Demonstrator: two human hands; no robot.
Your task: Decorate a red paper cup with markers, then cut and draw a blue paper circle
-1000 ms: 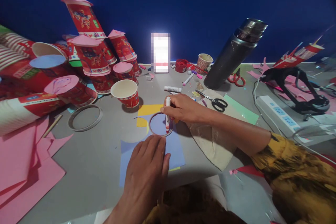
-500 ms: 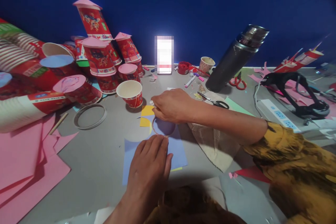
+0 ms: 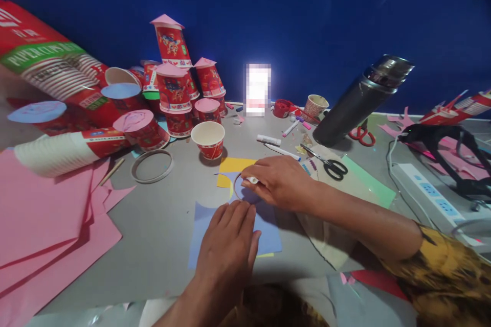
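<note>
My left hand (image 3: 228, 242) lies flat on a sheet of blue paper (image 3: 201, 225), fingertips at the near edge of a thin ring (image 3: 235, 189) on the paper. Pinched in my right hand (image 3: 282, 181) is a pen (image 3: 252, 180) with a white end, held over the ring; its tip is hidden. My right fingers cover the ring's right side. Yellow paper (image 3: 230, 165) shows under the blue sheet's far end. Just beyond stands an upright red paper cup (image 3: 209, 145) with a white inside.
Stacked paper cups with pink cone tops (image 3: 174, 87) rise at back left. Pink paper (image 3: 42, 209) and a loose ring (image 3: 152, 166) lie left. Scissors (image 3: 333, 168), a marker (image 3: 268, 140), a dark thermos (image 3: 353, 102) and a power strip (image 3: 429, 199) are on the right.
My right hand has moved nearer me, from the ring's far edge to over its inside and right side. A marker and a pen behind it now show. The view has turned left.
</note>
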